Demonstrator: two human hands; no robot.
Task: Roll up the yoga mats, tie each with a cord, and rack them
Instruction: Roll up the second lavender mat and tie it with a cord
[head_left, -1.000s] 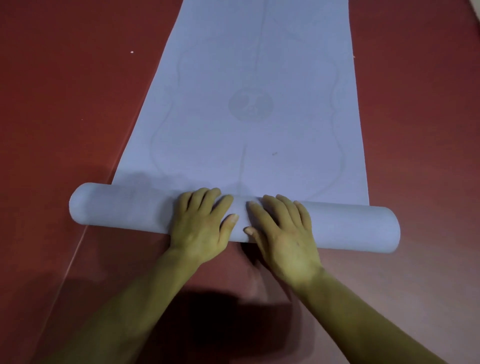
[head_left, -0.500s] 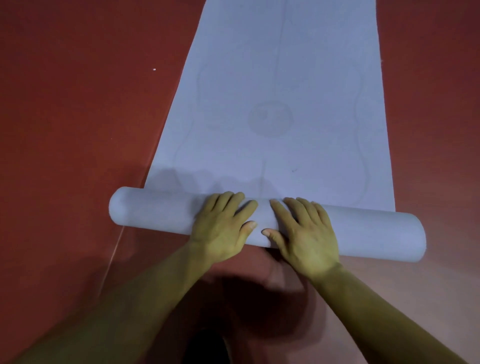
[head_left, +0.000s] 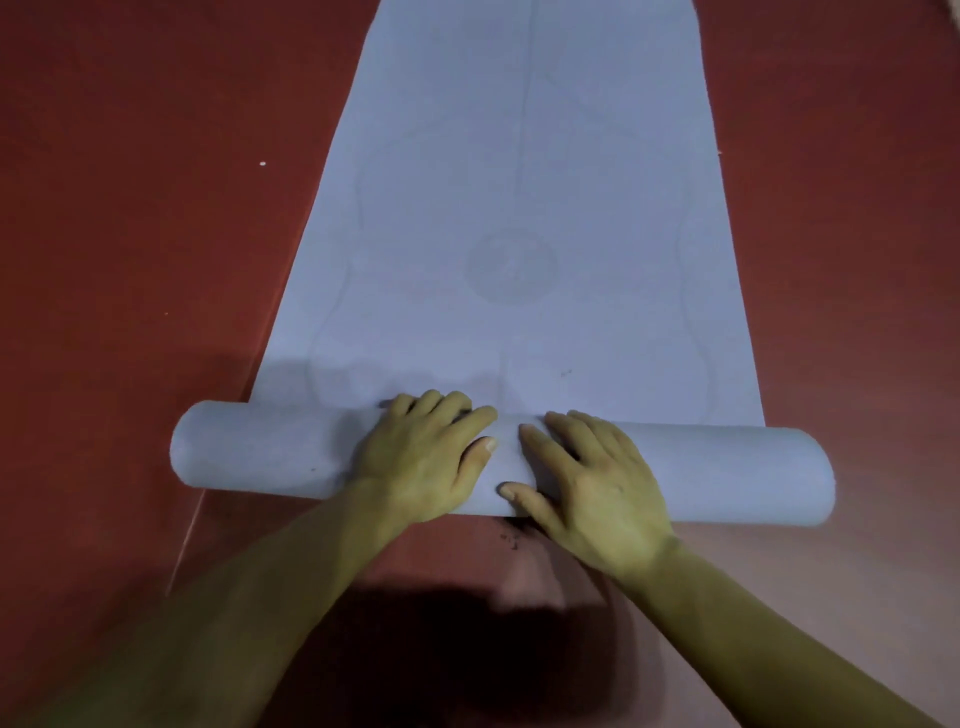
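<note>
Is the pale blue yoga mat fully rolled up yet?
No: most of the pale blue foam yoga mat lies flat on the red floor, only its near end rolled.

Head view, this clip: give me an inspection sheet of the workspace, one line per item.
Surface: red floor, matte, with a faint pale line at the lower left.
Job's things: pale blue yoga mat, its near end wound into a roll lying crosswise, the rest flat and running away from the person; a faint round emblem is printed on it. No cord or rack seen.
Clutter: white specks on the floor left of the mat; dark crumbs on the near side of the roll.
Grips: left hand and right hand press flat on the roll's middle, fingers straight, side by side, apart.
Cables: nothing seen.
Surroundings: nothing seen beyond the floor.
</note>
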